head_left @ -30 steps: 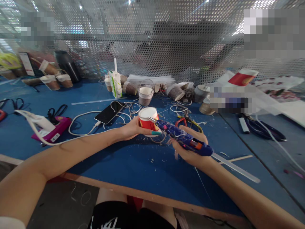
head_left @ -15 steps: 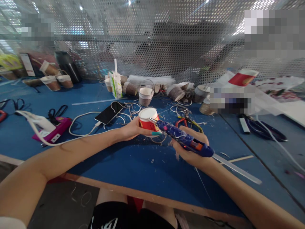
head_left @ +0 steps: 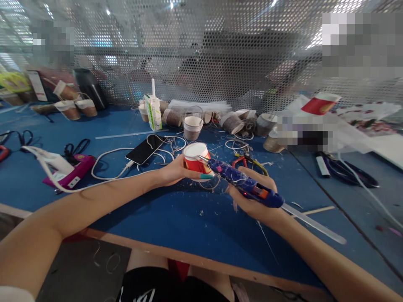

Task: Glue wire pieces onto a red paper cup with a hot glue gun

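So the left hand [head_left: 174,170] is wrapped around a small red paper cup with a white top [head_left: 192,166], thumb across the lower front, with a long teal nail [head_left: 206,176] on it. Grip's closed only as far as the cup's width. The right hand [head_left: 253,206] is curled round a dark blue plastic glue gun [head_left: 234,175], fingers closed on the handle, as far as they show. The gun's metal nozzle [head_left: 203,159] points at the cup's front right side; can't honestly tell from this angle if it's touching or just shy of it. A long translucent glue stick [head_left: 315,225] pokes out the back, over a thin pale wooden stick [head_left: 324,208].

The cup's about mid-table, over the scruffy blue tabletop [head_left: 176,228]. Just beyond the right hand are pliers with red and yellow handles [head_left: 241,162]. Past the left hand there's a black smartphone [head_left: 145,150] on a white cable, with a magenta power strip [head_left: 81,164] further left. Straight behind the cup stands a white-rimmed, grey-brown wrapped bucket-style cup [head_left: 192,128], with a green and white drink carton [head_left: 153,112] to its left. Backdrop's a perforated grey metal screen [head_left: 189,54].
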Demonstrator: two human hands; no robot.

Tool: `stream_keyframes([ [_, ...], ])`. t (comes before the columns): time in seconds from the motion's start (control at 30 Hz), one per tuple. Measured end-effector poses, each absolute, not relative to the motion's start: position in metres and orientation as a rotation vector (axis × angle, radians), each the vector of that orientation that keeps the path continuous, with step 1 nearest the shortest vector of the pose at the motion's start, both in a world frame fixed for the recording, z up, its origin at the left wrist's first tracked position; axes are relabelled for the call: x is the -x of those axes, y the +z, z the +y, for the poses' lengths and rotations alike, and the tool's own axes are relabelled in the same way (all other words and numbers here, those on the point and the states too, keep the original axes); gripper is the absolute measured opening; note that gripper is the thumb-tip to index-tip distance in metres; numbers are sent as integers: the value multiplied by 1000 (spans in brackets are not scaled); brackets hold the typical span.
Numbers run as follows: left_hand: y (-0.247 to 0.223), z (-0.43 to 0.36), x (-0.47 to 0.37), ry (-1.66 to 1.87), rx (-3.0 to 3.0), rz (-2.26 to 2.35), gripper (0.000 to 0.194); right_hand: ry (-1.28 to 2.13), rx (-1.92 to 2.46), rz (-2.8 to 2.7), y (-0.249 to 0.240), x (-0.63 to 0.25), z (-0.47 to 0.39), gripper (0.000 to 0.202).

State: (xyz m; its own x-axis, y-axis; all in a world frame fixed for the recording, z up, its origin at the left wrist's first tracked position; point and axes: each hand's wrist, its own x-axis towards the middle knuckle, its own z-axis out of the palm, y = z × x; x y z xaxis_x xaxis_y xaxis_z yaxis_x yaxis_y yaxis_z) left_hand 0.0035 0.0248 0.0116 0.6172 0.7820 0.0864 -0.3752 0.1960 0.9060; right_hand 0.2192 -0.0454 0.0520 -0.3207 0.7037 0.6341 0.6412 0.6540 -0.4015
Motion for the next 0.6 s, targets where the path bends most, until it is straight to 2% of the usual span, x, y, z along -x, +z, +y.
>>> stream_keyframes([
  [0.13, 11, 25, -3, 854, -1089, 434, 58, 123, 1024, -2027, 52, -219, -45, 25],
  [0.6, 11, 25, -3, 870, -1075, 426, 60, 136, 1120, -1986, 52, -222, -45, 25],
])
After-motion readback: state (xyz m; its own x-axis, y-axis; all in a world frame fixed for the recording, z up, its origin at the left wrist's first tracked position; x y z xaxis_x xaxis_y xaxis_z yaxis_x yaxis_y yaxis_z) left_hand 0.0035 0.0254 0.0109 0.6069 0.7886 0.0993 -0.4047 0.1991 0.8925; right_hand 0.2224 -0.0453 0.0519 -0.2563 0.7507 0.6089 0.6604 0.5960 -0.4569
